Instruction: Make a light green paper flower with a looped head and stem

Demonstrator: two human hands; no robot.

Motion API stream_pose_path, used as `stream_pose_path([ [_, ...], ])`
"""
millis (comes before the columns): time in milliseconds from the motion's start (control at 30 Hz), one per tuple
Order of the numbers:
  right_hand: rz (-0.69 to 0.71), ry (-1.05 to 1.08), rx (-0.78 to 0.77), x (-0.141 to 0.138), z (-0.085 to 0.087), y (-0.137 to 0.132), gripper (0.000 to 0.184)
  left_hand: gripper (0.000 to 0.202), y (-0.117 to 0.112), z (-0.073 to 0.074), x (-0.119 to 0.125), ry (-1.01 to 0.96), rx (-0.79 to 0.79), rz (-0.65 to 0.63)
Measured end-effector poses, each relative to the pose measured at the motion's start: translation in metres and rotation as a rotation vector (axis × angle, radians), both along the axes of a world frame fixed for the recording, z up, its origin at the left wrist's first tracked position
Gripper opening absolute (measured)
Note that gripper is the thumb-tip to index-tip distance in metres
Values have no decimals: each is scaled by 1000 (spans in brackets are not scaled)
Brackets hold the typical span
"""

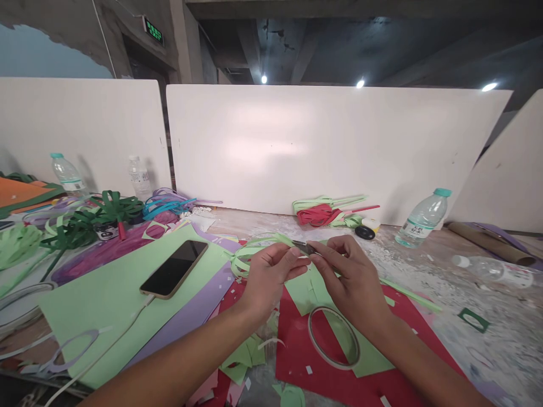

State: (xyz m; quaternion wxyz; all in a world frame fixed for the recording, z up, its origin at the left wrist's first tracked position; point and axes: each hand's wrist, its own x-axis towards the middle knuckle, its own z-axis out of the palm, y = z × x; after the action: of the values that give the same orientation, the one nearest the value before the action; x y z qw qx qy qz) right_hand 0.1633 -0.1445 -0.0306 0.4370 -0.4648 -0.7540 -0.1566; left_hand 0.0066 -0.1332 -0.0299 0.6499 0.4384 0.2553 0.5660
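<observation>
Both my hands meet in the middle, above the paper-strewn table. My right hand is closed around a small dark metal tool with narrow blades, which looks like small scissors; its tip points left. Close to that tip, my left hand has thumb and fingers pinched together, and what is between them is too small to make out. Light green paper strips loop out behind my left hand. Below the hands, a ring-shaped roll of tape lies on red paper and light green paper.
A phone with a white cable lies on green sheets to the left. Bundled paper strips, a black-capped container and an upright bottle stand before a white panel. Another bottle lies at right.
</observation>
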Motion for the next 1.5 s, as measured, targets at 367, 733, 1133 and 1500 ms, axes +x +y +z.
stream_pose_path([
  [367,31,39,-9,-2,-1,0,27,22,0,-3,0,-4,29,-39],
  [733,61,80,-14,-4,1,-3,25,22,1,-3,-1,120,89,-17],
  [1133,93,95,-19,-5,3,-6,25,13,1,-5,-1,175,187,-13],
  [1500,111,102,-39,-8,2,-9,25,20,-2,-4,2,221,275,-57],
])
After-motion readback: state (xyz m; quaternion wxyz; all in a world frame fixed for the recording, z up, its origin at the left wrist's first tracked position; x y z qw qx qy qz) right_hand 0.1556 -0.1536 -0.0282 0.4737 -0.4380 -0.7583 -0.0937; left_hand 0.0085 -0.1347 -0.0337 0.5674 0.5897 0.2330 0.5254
